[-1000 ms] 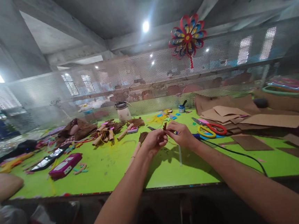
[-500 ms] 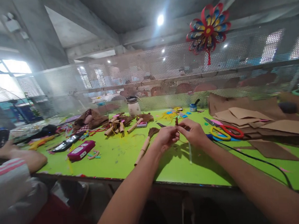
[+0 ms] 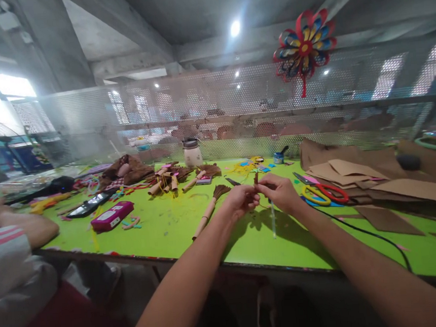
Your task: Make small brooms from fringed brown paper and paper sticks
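My left hand [image 3: 244, 199] and my right hand [image 3: 279, 191] meet above the green table, fingertips pinched together. Between them is a small brown paper piece [image 3: 256, 179], its lower part hidden by the fingers. Below my right hand a thin clear stick [image 3: 273, 221] lies on the table. Left of my left hand rests a small paper broom [image 3: 210, 210] with a tan rolled handle and a fringed brown head. Dark scissor-like blades [image 3: 233, 182] show just behind my left hand.
Red-and-yellow-handled scissors [image 3: 322, 194] and brown paper sheets [image 3: 389, 220] lie at right, with a black cord [image 3: 377, 240] in front. Several paper brooms [image 3: 166, 180], a jar [image 3: 191, 153] and a magenta box [image 3: 112, 216] stand left. Another person's arm [image 3: 28, 226] rests at far left.
The view has shifted slightly, so the table items sit a little further left. Both hands keep their pinch on the brown piece, with little visible movement.
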Action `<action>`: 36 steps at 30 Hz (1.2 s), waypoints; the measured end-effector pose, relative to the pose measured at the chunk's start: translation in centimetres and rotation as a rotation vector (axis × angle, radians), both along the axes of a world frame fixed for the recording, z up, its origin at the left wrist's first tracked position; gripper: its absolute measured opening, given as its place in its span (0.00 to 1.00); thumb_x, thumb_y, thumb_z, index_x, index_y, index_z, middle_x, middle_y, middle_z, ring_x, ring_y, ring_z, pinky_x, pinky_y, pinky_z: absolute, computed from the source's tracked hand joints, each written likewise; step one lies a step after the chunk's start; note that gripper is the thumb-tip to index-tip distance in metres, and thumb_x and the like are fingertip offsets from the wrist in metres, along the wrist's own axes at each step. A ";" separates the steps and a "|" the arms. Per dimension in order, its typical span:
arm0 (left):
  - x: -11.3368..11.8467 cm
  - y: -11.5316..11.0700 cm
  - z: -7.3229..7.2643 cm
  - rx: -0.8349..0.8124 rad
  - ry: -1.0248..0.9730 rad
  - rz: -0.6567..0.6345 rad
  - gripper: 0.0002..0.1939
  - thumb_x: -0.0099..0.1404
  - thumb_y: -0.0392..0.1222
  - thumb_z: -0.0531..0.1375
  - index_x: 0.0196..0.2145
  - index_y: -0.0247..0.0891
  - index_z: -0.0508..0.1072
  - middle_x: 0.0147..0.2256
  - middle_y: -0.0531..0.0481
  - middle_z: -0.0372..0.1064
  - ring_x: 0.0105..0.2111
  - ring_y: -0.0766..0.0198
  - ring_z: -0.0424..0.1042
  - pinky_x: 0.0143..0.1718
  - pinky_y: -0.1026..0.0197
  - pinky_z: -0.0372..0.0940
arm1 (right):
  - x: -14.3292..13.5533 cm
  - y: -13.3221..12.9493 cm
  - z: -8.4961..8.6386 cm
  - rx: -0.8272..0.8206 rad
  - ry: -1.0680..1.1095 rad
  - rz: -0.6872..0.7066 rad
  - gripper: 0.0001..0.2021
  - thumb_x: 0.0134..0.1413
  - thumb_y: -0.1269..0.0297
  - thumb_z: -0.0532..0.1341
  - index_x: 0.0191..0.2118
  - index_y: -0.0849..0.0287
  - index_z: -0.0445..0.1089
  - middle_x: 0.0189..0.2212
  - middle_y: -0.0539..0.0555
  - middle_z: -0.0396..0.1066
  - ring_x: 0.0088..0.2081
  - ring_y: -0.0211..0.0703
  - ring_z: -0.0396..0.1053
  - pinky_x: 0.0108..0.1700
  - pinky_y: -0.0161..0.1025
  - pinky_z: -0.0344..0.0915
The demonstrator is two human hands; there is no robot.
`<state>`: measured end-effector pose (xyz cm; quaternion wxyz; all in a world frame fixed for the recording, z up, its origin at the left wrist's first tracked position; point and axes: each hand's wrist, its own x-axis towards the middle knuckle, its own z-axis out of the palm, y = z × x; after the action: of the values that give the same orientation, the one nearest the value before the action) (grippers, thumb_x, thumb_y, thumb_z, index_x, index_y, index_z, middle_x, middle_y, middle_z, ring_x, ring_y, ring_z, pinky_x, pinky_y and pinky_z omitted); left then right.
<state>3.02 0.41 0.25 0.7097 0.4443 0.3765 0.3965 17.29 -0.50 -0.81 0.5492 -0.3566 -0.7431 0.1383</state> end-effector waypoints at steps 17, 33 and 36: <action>-6.2 -0.4 4.0 0.448 0.614 0.412 0.05 0.54 0.38 0.58 0.28 0.33 0.69 0.21 0.48 0.68 0.20 0.66 0.68 0.22 0.66 0.58 | -0.4 0.2 0.2 -0.525 0.054 0.036 0.13 0.46 0.57 0.60 0.24 0.63 0.71 0.18 0.51 0.68 0.19 0.33 0.62 0.21 0.30 0.59; -11.1 -3.0 -0.5 0.516 1.550 0.347 0.21 0.55 0.57 0.54 0.19 0.36 0.69 0.21 0.41 0.69 0.22 0.57 0.67 0.25 0.62 0.52 | -3.1 -1.7 -0.9 -0.305 -0.708 -0.014 0.11 0.49 0.65 0.58 0.23 0.62 0.74 0.21 0.54 0.72 0.24 0.37 0.65 0.25 0.32 0.52; -11.5 -2.6 -0.5 0.496 1.514 0.412 0.16 0.55 0.53 0.55 0.21 0.37 0.67 0.23 0.41 0.70 0.24 0.56 0.68 0.24 0.62 0.53 | -3.1 -1.7 -0.7 -0.295 -0.727 -0.109 0.13 0.50 0.59 0.58 0.23 0.61 0.74 0.23 0.55 0.73 0.25 0.39 0.66 0.25 0.33 0.51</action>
<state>-8.52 -2.24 -0.21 0.0577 0.6575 0.7285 0.1835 14.21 -2.24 -1.53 0.1996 -0.4961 -0.8413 0.0789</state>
